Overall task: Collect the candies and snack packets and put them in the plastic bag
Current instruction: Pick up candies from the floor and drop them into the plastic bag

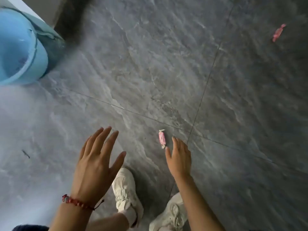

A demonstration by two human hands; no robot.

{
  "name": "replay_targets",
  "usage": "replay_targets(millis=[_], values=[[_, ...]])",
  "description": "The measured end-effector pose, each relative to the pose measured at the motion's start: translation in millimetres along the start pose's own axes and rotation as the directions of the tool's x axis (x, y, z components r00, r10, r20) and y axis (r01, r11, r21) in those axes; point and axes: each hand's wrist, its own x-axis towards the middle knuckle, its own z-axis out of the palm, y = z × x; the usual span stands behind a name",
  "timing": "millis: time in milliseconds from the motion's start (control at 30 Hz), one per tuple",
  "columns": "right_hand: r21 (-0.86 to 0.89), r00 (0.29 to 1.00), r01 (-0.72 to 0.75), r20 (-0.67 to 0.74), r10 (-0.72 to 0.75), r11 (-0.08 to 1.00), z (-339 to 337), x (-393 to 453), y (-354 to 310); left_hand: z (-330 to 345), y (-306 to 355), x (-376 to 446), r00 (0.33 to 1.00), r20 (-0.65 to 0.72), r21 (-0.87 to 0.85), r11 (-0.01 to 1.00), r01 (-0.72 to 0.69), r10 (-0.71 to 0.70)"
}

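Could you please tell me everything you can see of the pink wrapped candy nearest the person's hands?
The pink candy is a small sweet in a glossy pink wrapper with pale print, its whitish ends twisted shut. It lies flat on the grey stone-look floor tile, long axis roughly away from the person, near a grout line. The right hand is open right beside it, thumb tip at its lower twist; actual contact is unclear.

Pink-and-white wrapped candy (162, 139) lying on floor, reddish-pink candy (278, 32) far off, apparently wrapped, blurred
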Motion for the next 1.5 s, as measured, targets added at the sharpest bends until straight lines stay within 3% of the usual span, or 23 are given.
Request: replay_targets(millis=[200, 300, 467, 700, 867, 1033, 1300, 1500], values=[[-0.016, 0.995, -0.041, 0.09, 0.043, 0.999, 108.7, 43.6, 15.6, 96.4, -34.1, 16.5, 0.997, -0.029, -0.015, 0.997, 0.071, -0.071], [-0.081, 0.998, -0.043, 0.041, 0.047, 0.996, 140.1, 51.4, 18.8, 125.3, -45.2, 17.3, 0.996, -0.045, -0.006, 0.997, 0.081, -0.081], [-0.058, 0.996, -0.045, -0.074, 0.041, 0.997, 156.7, 51.0, 18.9, 144.0, -54.0, 14.1, 0.994, -0.037, -0.015, 0.994, 0.104, -0.105], [0.123, 0.993, -0.074, -0.086, 0.085, 0.99, 139.8, 49.6, 21.5, 129.7, -48.2, 11.1, 0.994, -0.025, -0.012, 0.994, 0.106, -0.107], [0.178, 0.984, -0.087, -0.135, 0.112, 0.98, 61.6, 38.8, 8.8, 73.1, -25.2, 3.3, 0.998, -0.006, -0.022, 0.998, 0.066, -0.066], [0.18, 0.959, -0.058, -0.264, 0.105, 0.982, -67.8, 14.0, -19.7, -20.9, 12.4, -10.9, 1.0, 0.022, -0.004, 1.0, 0.005, -0.005], [0.25, 0.928, -0.075, -0.336, 0.159, 0.965, -294.0, -50.0, -51.0, -187.7, 86.2, -38.4, 0.998, 0.036, 0.034, 0.998, -0.06, 0.059], [0.301, 0.879, -0.142, -0.399, 0.26, 0.943, -423.9, -107.5, -42.6, -271.4, 154.6, -54.8, 0.98, 0.102, 0.065, 0.982, -0.176, 0.169]])
